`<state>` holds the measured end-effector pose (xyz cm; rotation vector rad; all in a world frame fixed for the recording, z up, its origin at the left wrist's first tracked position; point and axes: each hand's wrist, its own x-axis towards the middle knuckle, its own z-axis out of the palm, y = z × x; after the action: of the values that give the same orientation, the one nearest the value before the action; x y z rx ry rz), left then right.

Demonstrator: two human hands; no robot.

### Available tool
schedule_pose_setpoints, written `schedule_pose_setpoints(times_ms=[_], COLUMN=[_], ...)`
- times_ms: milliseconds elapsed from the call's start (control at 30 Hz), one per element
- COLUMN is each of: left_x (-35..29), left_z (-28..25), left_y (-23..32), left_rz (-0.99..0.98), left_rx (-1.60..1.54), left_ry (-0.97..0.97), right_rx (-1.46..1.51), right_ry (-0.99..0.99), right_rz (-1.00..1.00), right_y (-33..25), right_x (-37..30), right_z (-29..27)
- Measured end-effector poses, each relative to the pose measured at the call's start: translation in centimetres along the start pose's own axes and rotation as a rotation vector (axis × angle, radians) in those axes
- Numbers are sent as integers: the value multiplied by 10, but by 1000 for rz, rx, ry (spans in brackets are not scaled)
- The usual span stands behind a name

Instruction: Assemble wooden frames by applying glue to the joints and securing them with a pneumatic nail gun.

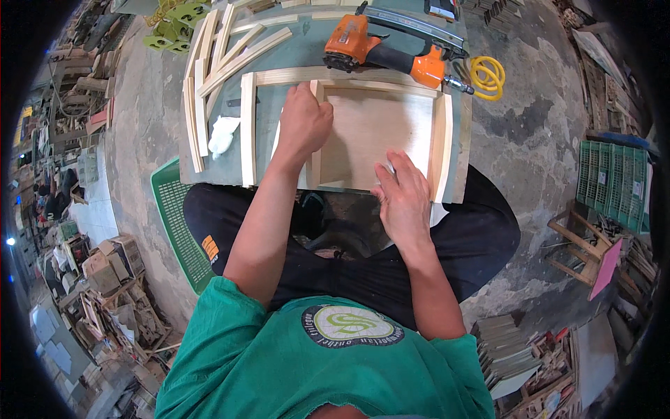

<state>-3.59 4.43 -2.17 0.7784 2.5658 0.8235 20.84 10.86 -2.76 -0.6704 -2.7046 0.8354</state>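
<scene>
**Lining up an upright in a wooden frame, nail gun parked within reach**

So the frame is sitting mid-frame, a bit above centre, on a greenish worktop (222, 170). There's a top rail (279, 76) running across, a left side strip (248, 133), a right side strip (441, 143) and a middle upright (315, 164), with a pale panel (363, 133) filling the space right of that upright.

The person's left hand (307, 122) has its fingers curled around the upper end of the middle upright, right by the top rail, seemingly pinching it. The right hand (405, 199) is at the panel's lower right, fingers loosely bent and a little apart. Can't tell if it's touching the panel or pinching something small.

My read: this is the positioning step, getting the upright seated and square against the rail. The orange nail gun (387, 57) lies just past the rail, top centre-right, with neither hand on it. If fastening is next, that calls for the left hand to pin the joint steady while the right frees up for the gun, fingers well clear of the nail line. Spare loose strips (244, 61) are piled upper left.
</scene>
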Motion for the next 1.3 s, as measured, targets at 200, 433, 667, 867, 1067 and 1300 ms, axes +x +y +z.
schedule_pose_setpoints(times_ms=[200,433,667,867,1067,1300], left_x=[1,7,9,11,-7,-45], left_z=[6,-1,4,3,-10,-80], left_y=[2,-7,4,-2,2,-66], left_rz=[-63,-40,-76,-62,-72,-34], left_rx=[14,21,47,-8,-73,58], left_ry=[11,-10,-31,15,172,296], right_rx=[-46,-5,-143,-162,-233,199], right_ry=[48,341,-11,28,132,208], right_rz=[-19,232,543,502,426,326], right_y=[-6,-19,18,18,17,-17], right_x=[0,13,33,36,24,-34], right_z=[-9,-83,-69,-62,-71,-83])
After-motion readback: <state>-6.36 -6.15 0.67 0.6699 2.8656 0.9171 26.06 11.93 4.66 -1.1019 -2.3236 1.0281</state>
